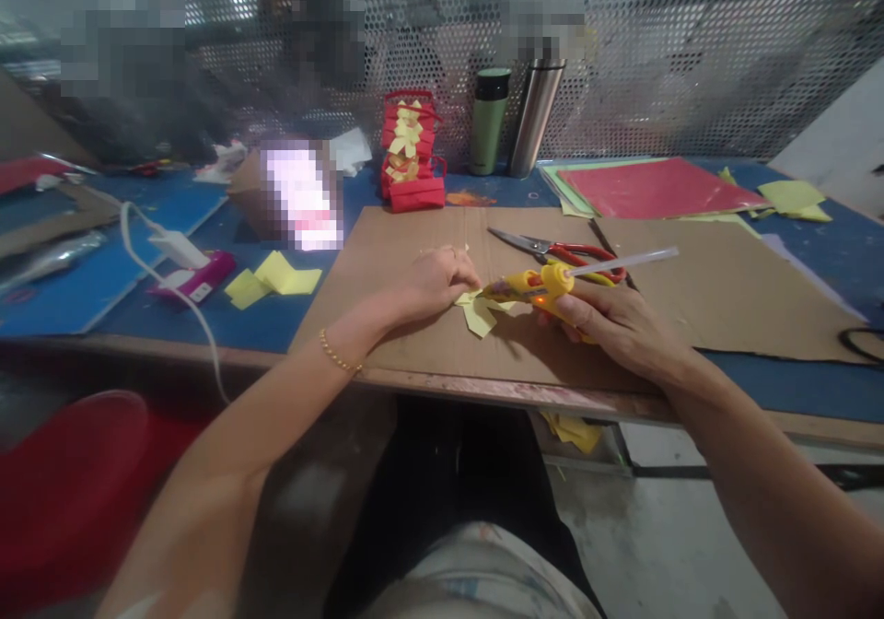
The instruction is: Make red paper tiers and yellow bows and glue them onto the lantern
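Yellow cutout [480, 318]: lies on the cardboard [414, 343] near the table's front edge, between the hands. Thin paper, matte, angular lobes with straight edges.

Left hand [432, 283]: fingers bent, thumb and fingertips drawn together on the cutout's upper edge. Right hand [611, 324]: wrapped round the handle of the glue gun [515, 286], nozzle at the cutout. Trigger finger position: cannot tell.

Progress (judged): shaping of this cutout appears done; glue work seems under way, though no bead is visible. Whether its lobes are one sheet or joined pieces, cannot tell. Red piece [417, 197], behind, already bears several yellow shapes; the cutout lies apart from it. Loose yellow paper [276, 278] to the left looks unused.

Materials: gun of glossy yellow plastic, small orange light lit, translucent glue stick [625, 262] jutting from the rear. Shears [531, 246] just beyond it: metal blades, red handles. Cardboard flat, brown. Farther back, smooth red sheet [656, 186], green flask [490, 122], brushed-looking steel flask [537, 117], then perforated metal screen [448, 11].
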{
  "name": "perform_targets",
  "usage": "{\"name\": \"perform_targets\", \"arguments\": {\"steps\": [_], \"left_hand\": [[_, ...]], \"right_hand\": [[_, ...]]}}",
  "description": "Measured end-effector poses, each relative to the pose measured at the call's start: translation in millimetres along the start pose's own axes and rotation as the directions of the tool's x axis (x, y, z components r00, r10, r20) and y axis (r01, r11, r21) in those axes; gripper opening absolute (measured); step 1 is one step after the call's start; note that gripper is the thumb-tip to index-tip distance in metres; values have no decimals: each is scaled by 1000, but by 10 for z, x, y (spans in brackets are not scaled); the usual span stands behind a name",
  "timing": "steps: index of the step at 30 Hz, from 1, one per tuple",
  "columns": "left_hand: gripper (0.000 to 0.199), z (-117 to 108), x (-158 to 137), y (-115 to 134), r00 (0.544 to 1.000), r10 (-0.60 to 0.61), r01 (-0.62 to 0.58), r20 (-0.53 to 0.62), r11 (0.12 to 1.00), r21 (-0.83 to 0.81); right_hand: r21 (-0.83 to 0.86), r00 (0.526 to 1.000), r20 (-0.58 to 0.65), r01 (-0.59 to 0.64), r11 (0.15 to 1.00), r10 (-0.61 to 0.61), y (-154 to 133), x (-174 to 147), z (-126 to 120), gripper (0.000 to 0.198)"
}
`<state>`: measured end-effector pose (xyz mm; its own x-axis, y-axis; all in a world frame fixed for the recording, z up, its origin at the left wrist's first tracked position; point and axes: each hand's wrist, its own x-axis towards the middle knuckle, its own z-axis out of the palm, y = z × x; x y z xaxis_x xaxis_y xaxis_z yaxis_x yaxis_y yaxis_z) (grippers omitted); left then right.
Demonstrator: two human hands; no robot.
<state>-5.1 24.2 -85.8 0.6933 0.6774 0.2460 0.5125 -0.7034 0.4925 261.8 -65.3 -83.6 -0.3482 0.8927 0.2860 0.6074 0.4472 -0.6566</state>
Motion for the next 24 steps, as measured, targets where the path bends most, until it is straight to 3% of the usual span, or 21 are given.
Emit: {"name": "perform_targets", "arguments": {"steps": [24], "left_hand": [[30,5,18,-22,999,37,-39,27,998,51]], "right_hand": [[23,1000,-21,-9,1000,9,2,-29,-37,67]]}}
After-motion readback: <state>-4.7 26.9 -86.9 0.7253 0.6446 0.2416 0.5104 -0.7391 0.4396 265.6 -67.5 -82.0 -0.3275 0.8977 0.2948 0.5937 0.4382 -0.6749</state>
